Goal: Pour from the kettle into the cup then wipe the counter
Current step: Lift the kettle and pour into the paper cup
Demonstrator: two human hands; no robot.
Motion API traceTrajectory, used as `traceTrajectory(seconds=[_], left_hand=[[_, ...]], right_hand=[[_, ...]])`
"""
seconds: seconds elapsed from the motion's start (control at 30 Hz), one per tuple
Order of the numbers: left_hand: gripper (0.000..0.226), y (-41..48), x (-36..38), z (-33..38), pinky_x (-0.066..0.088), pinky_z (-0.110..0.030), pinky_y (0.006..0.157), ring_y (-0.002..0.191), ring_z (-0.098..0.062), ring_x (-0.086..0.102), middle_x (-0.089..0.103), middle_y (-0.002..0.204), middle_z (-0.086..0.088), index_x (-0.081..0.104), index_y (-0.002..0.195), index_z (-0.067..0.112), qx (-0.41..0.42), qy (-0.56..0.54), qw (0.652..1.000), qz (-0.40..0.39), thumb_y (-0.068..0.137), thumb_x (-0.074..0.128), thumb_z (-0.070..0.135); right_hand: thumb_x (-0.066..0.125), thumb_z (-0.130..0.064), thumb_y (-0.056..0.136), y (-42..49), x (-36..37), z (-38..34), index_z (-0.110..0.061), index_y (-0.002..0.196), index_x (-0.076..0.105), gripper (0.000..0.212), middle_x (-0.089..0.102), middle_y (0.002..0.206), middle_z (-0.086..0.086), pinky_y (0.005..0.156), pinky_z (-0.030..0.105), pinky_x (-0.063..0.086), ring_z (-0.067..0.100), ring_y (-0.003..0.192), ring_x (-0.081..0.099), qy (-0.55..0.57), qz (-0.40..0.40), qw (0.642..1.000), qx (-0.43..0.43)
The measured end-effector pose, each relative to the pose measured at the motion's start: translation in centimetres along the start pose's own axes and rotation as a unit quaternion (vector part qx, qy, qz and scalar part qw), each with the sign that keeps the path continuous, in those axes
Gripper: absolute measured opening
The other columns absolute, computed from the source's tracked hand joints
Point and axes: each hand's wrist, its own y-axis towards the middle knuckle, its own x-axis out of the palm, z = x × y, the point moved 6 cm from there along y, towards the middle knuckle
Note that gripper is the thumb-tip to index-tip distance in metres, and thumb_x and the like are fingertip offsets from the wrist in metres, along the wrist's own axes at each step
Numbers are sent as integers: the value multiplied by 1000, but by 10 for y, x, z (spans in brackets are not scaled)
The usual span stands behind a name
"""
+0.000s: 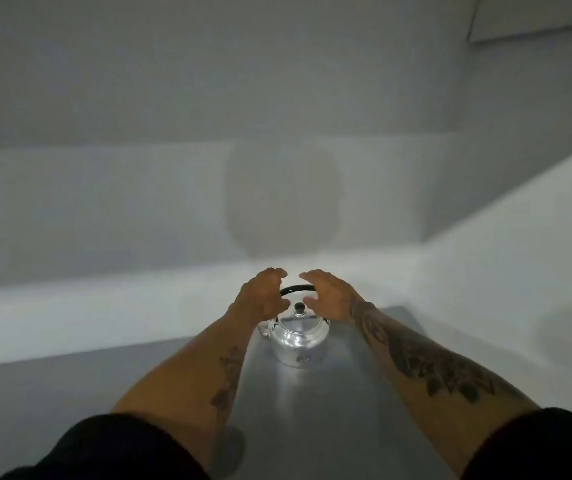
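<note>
Steel kettle stands unpoured on counter; left hand and right hand spread, holding nothing; no cup visible.

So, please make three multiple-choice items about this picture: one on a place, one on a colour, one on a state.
1. Where does the kettle stand?
A. on the grey counter, between both forearms
B. on a shelf on the wall
C. inside a sink

2. What colour is the kettle's handle?
A. red
B. black
C. white

3. What is the state of the kettle's lid?
A. lying beside the kettle
B. held up in the right hand
C. on the kettle, with its knob upward

Answers:
1. A, its shiny body rests on the grey surface.
2. B, the arched handle shows dark between the left hand and the right hand.
3. C, the lid sits closed under the handle.
</note>
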Motion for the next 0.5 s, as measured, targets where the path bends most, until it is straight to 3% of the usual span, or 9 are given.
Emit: traceTrajectory(seconds=[0.27, 0.4, 0.5], left_hand=[[59, 41, 41, -11, 41, -41, 100, 127, -29, 46, 46, 141, -10, 37, 140, 10, -25, 24, 997, -68, 85, 59, 15], [45, 51, 62, -15, 47, -40, 96, 116, -28, 54, 56, 128, -10, 48, 129, 10, -26, 24, 995, -90, 86, 59, 18], [21, 55, 64, -18, 51, -39, 83, 98, -29, 62, 63, 109, -9, 58, 109, 11, -28, 16, 998, -55, 89, 52, 15]], right_hand=[[56, -24, 87, 39, 39, 20, -13, 142, 37, 59, 42, 147, 6, 108, 38, 35, 26, 131, 41, 16, -38, 998, 41], [53, -19, 86, 56, 52, 29, -14, 117, 52, 31, 56, 118, 8, 91, 37, 43, 27, 107, 50, 10, -20, 999, 35], [49, -18, 87, 62, 55, 34, -15, 95, 53, 10, 53, 98, 2, 79, 36, 44, 21, 92, 48, 40, -13, 998, 49]])
